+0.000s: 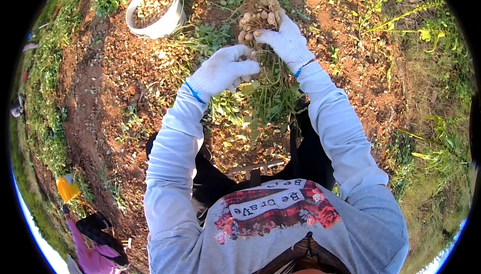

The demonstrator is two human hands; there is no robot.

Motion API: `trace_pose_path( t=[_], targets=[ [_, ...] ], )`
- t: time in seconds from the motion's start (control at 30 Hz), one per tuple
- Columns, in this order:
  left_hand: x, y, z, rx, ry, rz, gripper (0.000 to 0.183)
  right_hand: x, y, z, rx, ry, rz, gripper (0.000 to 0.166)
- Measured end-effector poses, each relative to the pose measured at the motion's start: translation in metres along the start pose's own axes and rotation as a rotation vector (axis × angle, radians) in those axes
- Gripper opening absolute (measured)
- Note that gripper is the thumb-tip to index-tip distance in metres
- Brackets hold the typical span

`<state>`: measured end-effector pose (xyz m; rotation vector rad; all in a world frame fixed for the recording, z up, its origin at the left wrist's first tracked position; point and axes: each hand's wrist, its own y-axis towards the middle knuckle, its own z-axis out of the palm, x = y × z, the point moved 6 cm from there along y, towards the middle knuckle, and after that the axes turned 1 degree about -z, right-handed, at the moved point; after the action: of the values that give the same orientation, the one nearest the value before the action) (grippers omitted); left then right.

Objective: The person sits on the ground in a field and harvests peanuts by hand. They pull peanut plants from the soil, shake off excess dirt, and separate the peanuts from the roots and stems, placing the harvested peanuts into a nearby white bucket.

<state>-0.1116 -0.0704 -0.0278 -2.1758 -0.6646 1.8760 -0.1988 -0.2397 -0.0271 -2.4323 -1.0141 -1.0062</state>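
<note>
A bunch of unshelled peanuts hangs on its roots at the top centre, with the green peanut stems and leaves trailing down below it. My right hand, in a white knit glove, grips the plant beside the pods, thumb across them. Just below and to the left, my left hand, gloved alike, has its fingers curled near the lower pods; a pod or two shows at its fingertips, partly hidden. At the upper left stands a white bucket holding many loose peanuts.
Uprooted peanut plants lie on reddish soil around the bucket. Taller weeds border the right side. At the lower left, a person in a pink top is near a yellow container. My knees flank the ground before me.
</note>
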Motion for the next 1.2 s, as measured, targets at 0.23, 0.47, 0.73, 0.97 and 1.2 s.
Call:
trace_pose_path(
  t=[0.23, 0.47, 0.73, 0.97, 1.2],
  targets=[
    [0.005, 0.000, 0.014, -0.051, 0.077, -0.007, 0.054, -0.022, 0.012, 0.001, -0.263, 0.217, -0.041, 0.104],
    [0.011, -0.028, 0.030, 0.060, 0.242, 0.234, 0.042, -0.005, 0.000, 0.008, -0.198, 0.031, -0.068, 0.096],
    [0.015, -0.058, -0.003, -0.113, -0.287, 0.000, 0.027, -0.028, 0.010, -0.027, -0.126, 0.419, 0.035, 0.081],
    [0.012, -0.033, -0.021, -0.471, -0.460, 0.122, 0.037, 0.000, -0.012, 0.008, 0.173, 0.759, 0.008, 0.071],
    [0.005, -0.004, -0.012, -0.455, 0.075, 0.244, 0.062, 0.002, -0.014, 0.035, 0.274, 0.611, -0.154, 0.072]
  ],
)
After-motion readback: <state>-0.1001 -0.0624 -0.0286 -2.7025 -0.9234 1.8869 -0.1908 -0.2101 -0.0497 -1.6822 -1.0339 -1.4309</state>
